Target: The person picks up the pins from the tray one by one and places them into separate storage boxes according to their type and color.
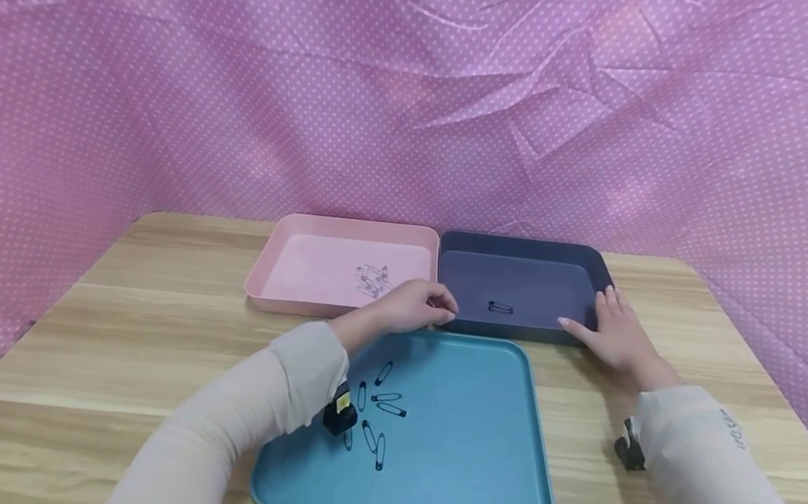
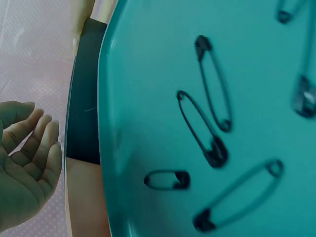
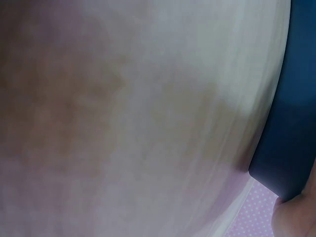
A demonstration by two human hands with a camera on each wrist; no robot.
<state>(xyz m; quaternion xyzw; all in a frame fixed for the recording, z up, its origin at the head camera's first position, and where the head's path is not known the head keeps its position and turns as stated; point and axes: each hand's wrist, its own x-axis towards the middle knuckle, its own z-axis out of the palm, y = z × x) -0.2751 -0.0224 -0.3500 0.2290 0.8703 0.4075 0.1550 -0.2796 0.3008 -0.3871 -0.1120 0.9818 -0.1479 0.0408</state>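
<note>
My left hand (image 1: 408,311) hovers over the front corners where the pink tray (image 1: 263,269) and the navy tray (image 1: 522,332) meet. Its fingers bend loosely toward the thumb, and the left wrist view shows nothing between them. At the navy tray's right front corner, my right hand (image 1: 619,335) rests with fingers spread along the rim. Black safety pins (image 1: 501,308) lie close together in the navy tray. Several more safety pins (image 1: 372,279) form a small pile in the pink tray. On the teal tray (image 1: 465,442), several safety pins (image 2: 202,128) lie scattered below my left forearm.
The trays stand on a wooden table (image 1: 103,334), the pink and navy ones side by side behind the teal one. A pink dotted cloth (image 1: 421,104) hangs behind and at both sides. Black wrist cameras (image 1: 340,415) sit under my sleeves.
</note>
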